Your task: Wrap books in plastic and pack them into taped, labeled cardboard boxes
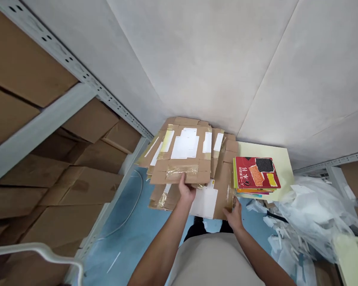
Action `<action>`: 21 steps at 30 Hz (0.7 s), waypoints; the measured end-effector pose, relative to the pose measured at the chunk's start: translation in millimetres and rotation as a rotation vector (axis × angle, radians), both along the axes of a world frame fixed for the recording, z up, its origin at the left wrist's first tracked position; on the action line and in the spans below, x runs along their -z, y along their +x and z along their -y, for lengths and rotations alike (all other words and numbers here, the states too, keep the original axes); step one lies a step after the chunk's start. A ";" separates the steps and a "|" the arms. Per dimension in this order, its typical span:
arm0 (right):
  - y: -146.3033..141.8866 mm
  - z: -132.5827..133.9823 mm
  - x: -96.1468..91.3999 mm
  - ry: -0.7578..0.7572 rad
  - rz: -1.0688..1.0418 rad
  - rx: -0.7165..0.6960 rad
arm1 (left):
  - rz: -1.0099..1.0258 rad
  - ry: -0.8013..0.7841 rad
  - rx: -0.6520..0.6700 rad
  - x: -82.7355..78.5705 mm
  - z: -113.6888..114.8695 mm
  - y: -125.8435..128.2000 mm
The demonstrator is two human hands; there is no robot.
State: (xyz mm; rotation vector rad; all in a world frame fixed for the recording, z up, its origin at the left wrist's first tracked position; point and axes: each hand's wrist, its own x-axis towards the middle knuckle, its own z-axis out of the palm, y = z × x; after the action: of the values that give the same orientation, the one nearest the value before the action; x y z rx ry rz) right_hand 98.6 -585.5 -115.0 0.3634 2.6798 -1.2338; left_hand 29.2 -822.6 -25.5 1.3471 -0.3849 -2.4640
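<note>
Flattened cardboard boxes [203,165] lie in an uneven pile in front of me, with white labels and shiny brown tape on them. My left hand [187,190] is closed on the front edge of an upper flattened box, thumb on top and the other fingers mostly hidden under it. At the near right corner of a larger flattened box [220,198] lower down, my right hand [234,214] grips the edge. Just beyond that hand, a red book [256,172] tops a small stack of books.
The books rest on a pale yellow tabletop [282,159] against a white wall [209,59]. Metal shelving [77,71] filled with cartons [89,186] stands on the left. White plastic bags and scraps [319,202] are heaped at right. A cable [137,198] lies on the blue floor [119,238].
</note>
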 end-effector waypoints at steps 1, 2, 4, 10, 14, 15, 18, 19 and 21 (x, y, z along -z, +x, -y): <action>2.1 4.7 -2.0 0.014 -0.009 0.045 | 0.021 -0.005 0.013 1.5 2.8 0.2; 3.3 9.2 -4.5 0.031 -0.013 0.094 | 0.035 -0.013 0.026 3.2 5.8 0.6; 2.7 17.1 -10.5 0.065 -0.003 0.192 | 0.039 -0.033 0.053 6.3 12.4 1.8; 3.5 32.5 -29.1 0.046 0.087 0.303 | 0.047 -0.063 0.112 -2.9 31.0 3.4; 18.0 48.7 -31.6 0.036 0.126 0.279 | 0.070 -0.065 0.163 -13.9 39.9 4.8; 21.9 53.3 -30.9 0.036 0.123 0.278 | 0.078 -0.065 0.177 -14.8 41.5 5.7; 31.6 64.0 -28.2 0.046 0.094 0.264 | 0.080 -0.066 0.215 -14.4 45.3 9.5; 33.9 66.1 -27.6 0.053 0.077 0.257 | 0.076 -0.070 0.220 -13.9 46.2 11.0; 36.9 67.8 -27.1 0.060 0.024 0.249 | 0.069 -0.080 0.225 -13.9 47.8 13.9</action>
State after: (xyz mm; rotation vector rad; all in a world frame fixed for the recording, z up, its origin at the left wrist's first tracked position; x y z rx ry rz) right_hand 135.5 -653.4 -87.9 0.7354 2.7189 -1.2020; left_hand 43.1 -870.4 -11.6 1.4273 -0.6781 -2.5525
